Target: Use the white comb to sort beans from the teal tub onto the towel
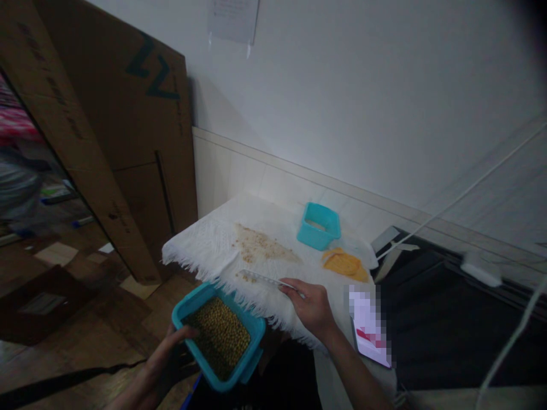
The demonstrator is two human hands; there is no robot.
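Note:
My left hand (168, 348) grips the near-left rim of a teal plastic basket (255, 330), thumb over the edge. Yellowish and darker green beans (224, 330) fill much of it, just below the table's front edge. In my right hand (311, 307) is a thin pale strip (265, 278), ruler-like, held low over the white fringed cloth (200, 242). A few beans lie by its far end. Farther back, small brownish bits (258, 244) are scattered over a pale patch on the cloth.
A second teal basket (319, 228) stands at the back by the wall, with a yellow cloth (344, 263) in front of it. A lit phone (370, 330) lies at the right edge. A large cardboard box (141, 125) rises on the left; a white cable (461, 195) hangs right.

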